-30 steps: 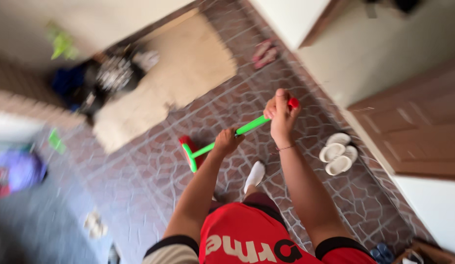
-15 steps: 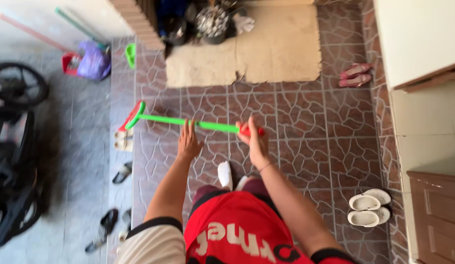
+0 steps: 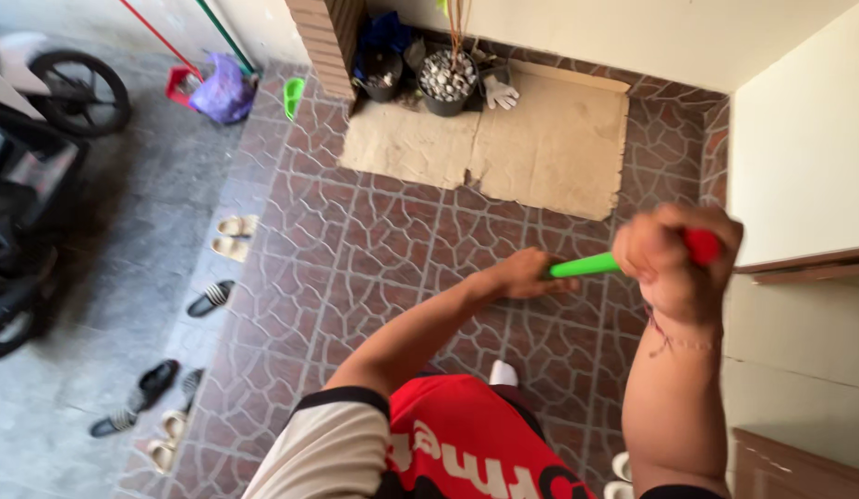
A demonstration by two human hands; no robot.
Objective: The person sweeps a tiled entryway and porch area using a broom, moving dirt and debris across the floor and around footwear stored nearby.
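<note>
On a brown tiled porch floor (image 3: 374,240), seen from above, a person grips a green broom handle (image 3: 585,266) with both hands; the right hand (image 3: 677,263), raised close to the camera at about three o'clock, is closed in a fist around the red end cap (image 3: 702,244), a hold that gives leverage at the top of the stick; the left hand (image 3: 520,275), lower and just left of it, has its fingers curled around the handle further down, steadying it; the handle shows only as a short green stretch between the two hands, and the brush end is hidden behind the left hand and arm, so where it meets the floor cannot be told. The person wears a red shirt (image 3: 466,444); a white sock (image 3: 503,373) shows at six o'clock, planted on the tiles. At twelve o'clock a flattened cardboard sheet (image 3: 522,148) lies against the wall, with a dark pot filled with pebbles (image 3: 445,81) and a white glove (image 3: 500,92) at its upper edge; toward ten o'clock a purple bag (image 3: 223,91) and a green dustpan (image 3: 293,96) sit beside a brick pillar (image 3: 322,42); along nine o'clock pairs of sandals (image 3: 228,237) line the tile edge, left where people step off; a motorbike (image 3: 32,185) stands on the grey concrete at far left.
</note>
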